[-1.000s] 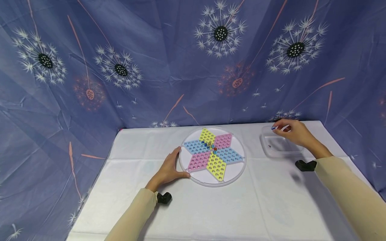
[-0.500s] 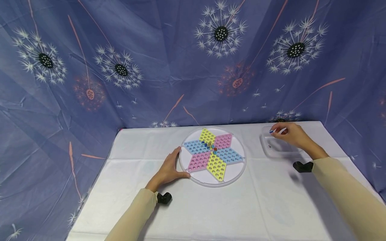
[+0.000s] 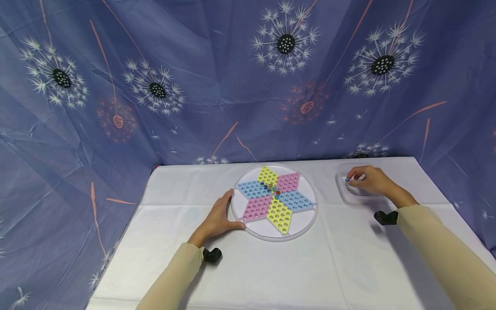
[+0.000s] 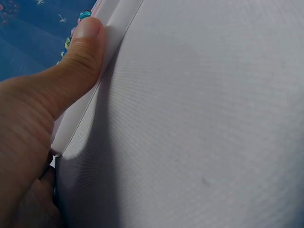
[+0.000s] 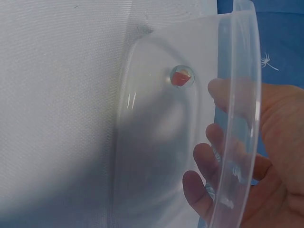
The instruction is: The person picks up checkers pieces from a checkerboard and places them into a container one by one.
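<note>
A round white Chinese checkers board [image 3: 301,220] with a pink, blue and yellow star lies on the table. Near its middle sits a cluster of coloured marbles [image 3: 269,188]. My left hand [image 3: 218,218] holds the board's left rim, fingers along the side and thumb on the front edge. My right hand [image 3: 371,180] is over the clear plastic container [image 3: 350,198], pinching a small blue marble [image 3: 347,180] at its fingertips. In the right wrist view that marble is hidden, and a marble with a red core [image 5: 182,77] lies in the container.
A white cloth [image 3: 302,275] covers the table. Behind it hangs a blue curtain [image 3: 217,86] with dandelion prints. A black wrist camera [image 3: 212,255] sits on the left wrist, and another black camera [image 3: 385,218] on the right.
My right hand has moved down and slightly left into the container, with the blue marble at its fingertips. My left hand stays on the board's rim.
</note>
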A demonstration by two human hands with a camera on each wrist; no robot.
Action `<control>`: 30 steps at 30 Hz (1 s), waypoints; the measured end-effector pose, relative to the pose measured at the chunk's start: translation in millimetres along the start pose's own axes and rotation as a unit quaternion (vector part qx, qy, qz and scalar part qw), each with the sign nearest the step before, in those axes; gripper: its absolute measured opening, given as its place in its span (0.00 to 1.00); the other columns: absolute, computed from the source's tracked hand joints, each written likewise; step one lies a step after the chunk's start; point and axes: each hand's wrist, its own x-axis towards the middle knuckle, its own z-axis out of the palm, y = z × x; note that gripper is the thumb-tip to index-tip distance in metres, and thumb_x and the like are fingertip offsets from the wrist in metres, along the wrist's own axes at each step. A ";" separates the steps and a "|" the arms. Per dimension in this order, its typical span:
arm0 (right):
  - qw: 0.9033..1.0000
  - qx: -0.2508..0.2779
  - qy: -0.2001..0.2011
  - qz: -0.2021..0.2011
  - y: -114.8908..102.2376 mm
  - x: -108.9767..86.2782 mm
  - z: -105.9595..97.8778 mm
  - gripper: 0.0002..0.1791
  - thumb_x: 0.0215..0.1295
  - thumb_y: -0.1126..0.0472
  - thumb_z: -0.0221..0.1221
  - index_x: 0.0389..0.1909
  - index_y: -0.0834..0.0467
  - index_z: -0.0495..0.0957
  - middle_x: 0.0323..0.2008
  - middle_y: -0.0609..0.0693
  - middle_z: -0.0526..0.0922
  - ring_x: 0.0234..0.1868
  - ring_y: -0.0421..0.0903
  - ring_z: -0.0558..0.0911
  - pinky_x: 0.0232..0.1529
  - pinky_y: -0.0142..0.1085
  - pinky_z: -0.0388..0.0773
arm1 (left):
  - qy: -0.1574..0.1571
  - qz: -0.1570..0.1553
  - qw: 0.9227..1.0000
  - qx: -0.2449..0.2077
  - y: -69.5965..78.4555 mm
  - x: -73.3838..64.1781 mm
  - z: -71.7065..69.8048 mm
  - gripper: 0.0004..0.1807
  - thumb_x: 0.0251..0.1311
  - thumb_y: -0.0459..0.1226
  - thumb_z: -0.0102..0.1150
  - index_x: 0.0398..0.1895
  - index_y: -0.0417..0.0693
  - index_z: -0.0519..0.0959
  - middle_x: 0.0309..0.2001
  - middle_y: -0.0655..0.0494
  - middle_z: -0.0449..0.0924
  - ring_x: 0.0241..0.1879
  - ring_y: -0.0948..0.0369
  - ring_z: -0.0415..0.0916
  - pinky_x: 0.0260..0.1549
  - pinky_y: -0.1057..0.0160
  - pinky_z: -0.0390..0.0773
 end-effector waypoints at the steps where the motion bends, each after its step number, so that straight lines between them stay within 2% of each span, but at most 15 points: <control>1: 1.000 -0.001 -0.001 0.000 -0.4 -0.3 0.1 0.10 0.62 0.57 0.66 0.42 0.56 0.83 0.38 0.55 0.82 0.34 0.50 0.80 0.30 0.40 0.75 | -0.001 -0.001 1.000 0.001 0.1 -0.1 0.0 0.71 0.33 0.57 0.80 0.79 0.51 0.45 0.77 0.53 0.48 0.72 0.53 0.51 0.69 0.52 0.57; 9: 1.000 0.000 -0.002 0.001 -1.3 -1.1 1.6 0.10 0.62 0.57 0.65 0.43 0.56 0.83 0.37 0.54 0.83 0.34 0.50 0.80 0.30 0.39 0.75 | 0.000 -0.001 1.000 0.004 -0.4 0.3 0.4 0.71 0.33 0.58 0.80 0.79 0.51 0.45 0.77 0.53 0.48 0.73 0.51 0.49 0.69 0.51 0.55; 18: 1.000 0.010 -0.006 0.013 -1.4 -1.2 2.7 0.19 0.63 0.48 0.65 0.49 0.55 0.81 0.39 0.54 0.82 0.38 0.55 0.82 0.33 0.43 0.79 | 0.004 0.003 1.000 0.006 1.2 0.4 0.1 0.71 0.33 0.57 0.80 0.78 0.49 0.46 0.77 0.51 0.49 0.73 0.50 0.50 0.69 0.49 0.56; 30: 1.000 0.010 -0.008 0.012 0.0 -2.1 1.6 0.17 0.64 0.52 0.65 0.50 0.55 0.81 0.37 0.52 0.83 0.38 0.53 0.83 0.33 0.43 0.80 | -0.002 -0.007 1.000 0.004 0.3 -0.1 0.2 0.72 0.32 0.58 0.80 0.79 0.52 0.45 0.77 0.54 0.48 0.73 0.53 0.50 0.69 0.52 0.56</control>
